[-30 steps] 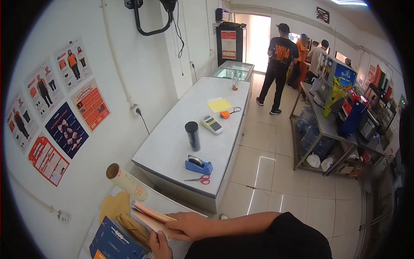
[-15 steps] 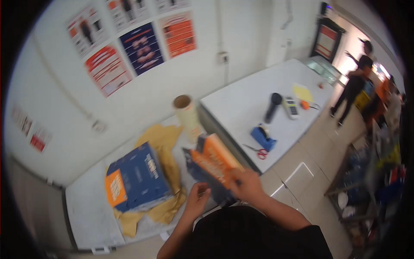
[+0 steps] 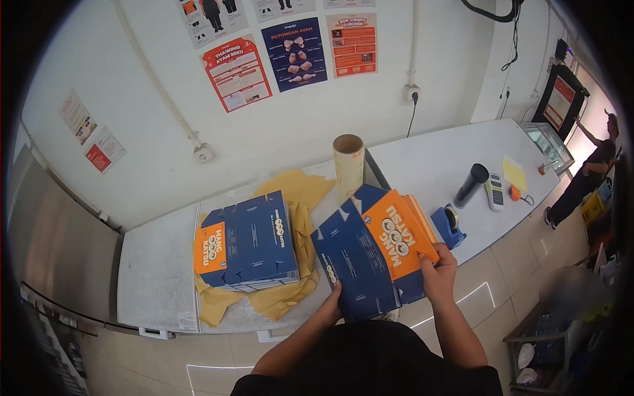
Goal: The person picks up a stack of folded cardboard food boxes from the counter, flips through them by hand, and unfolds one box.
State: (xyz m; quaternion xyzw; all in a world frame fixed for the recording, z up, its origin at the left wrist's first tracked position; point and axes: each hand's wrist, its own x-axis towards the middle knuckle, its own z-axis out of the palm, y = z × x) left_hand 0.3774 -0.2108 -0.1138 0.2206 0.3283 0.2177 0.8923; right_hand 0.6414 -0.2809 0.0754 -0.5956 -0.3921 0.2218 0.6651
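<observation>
A small stack of flat folding food boxes (image 3: 356, 257), navy blue with an orange "Mang Katsu" panel, is held tilted in front of my body. My right hand (image 3: 439, 270) pinches the stack's orange right edge, thumb on top. My left hand (image 3: 332, 302) grips the lower left edge, its thumb on the blue face and its other fingers hidden underneath. To the left, a taller pile of the same flat boxes (image 3: 254, 241) lies on crumpled brown paper (image 3: 300, 181) on the white worktop.
A cardboard-cored roll (image 3: 349, 165) stands upright behind the boxes. On the right-hand table (image 3: 436, 152) are a blue tape dispenser (image 3: 449, 228), a black cylinder (image 3: 471, 186), a handheld device (image 3: 494, 191) and yellow paper (image 3: 514, 173). A person (image 3: 590, 168) stands at far right, near a cluttered rack (image 3: 548, 336).
My left hand, previously off the boxes with curled fingers, now grips their left edge. The stack has spread wider and flatter in front of me. The camera view has turned and levelled.
</observation>
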